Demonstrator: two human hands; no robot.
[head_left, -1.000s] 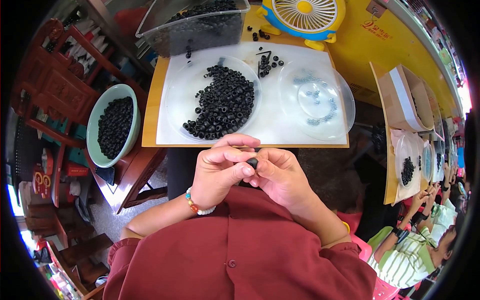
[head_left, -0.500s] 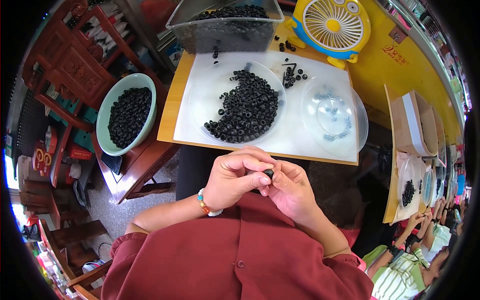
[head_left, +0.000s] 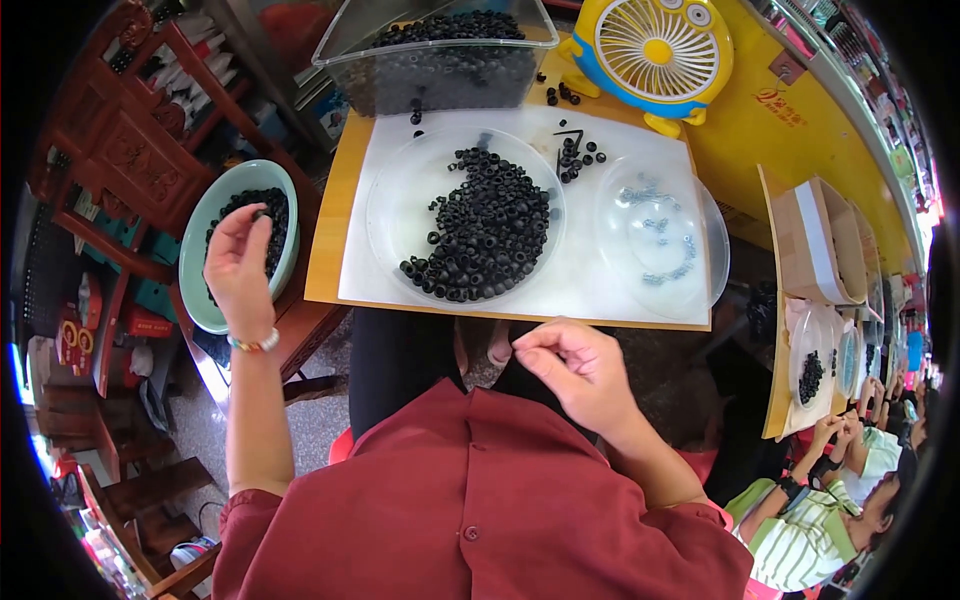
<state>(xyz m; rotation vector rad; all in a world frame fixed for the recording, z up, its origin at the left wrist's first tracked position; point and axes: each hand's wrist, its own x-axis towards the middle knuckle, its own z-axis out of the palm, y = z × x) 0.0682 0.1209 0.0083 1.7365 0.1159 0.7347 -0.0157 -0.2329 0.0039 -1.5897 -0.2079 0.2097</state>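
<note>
Over the mint-green bowl at the left, my left hand is raised with thumb and fingers pinched. A small round black part shows at its fingertips. Beneath the hand lies a heap of similar black parts in the bowl. My right hand hovers just off the table's near edge, in front of my shirt, its thumb and forefinger pressed together; anything between them is too small to make out. On the table, a clear round tray carries a pile of black ring-like parts.
A second clear tray with tiny shiny pieces sits right. Behind stand a clear bin of black parts and a yellow-blue fan. A black hex key lies near loose parts. Other people work at the far right.
My hands were together before my chest, around a small black part. The left has swung left over the bowl with a black part; the right has stayed near the table edge.
</note>
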